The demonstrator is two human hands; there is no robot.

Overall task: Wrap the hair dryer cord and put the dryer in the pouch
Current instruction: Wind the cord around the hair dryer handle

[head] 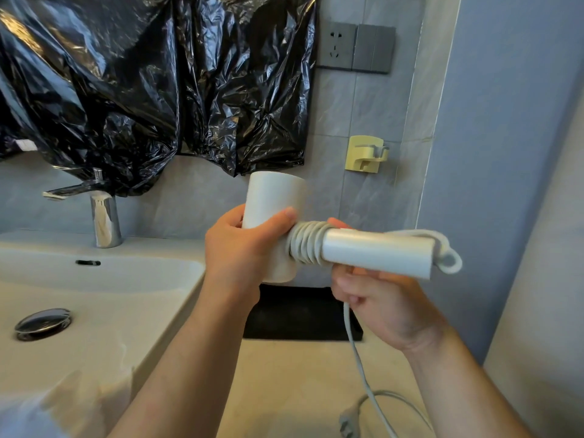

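Note:
I hold a white hair dryer (275, 197) in the air over the counter, its handle (376, 252) pointing right. My left hand (243, 248) grips the dryer's barrel. Several turns of the white cord (305, 246) are coiled round the handle close to the barrel. My right hand (385, 301) is under the handle, fingers closed on the cord. The loose cord (357, 352) hangs down from that hand to the plug (347, 423) lying on the counter. A black pouch (303, 314) lies flat on the counter behind my hands, partly hidden by them.
A white sink (94, 279) with a chrome tap (104, 216) is on the left. Black plastic sheeting (151, 83) covers the wall above it. A wall socket (336, 45) and a yellow holder (365, 153) are on the tiled wall. A blue wall (505, 153) stands close on the right.

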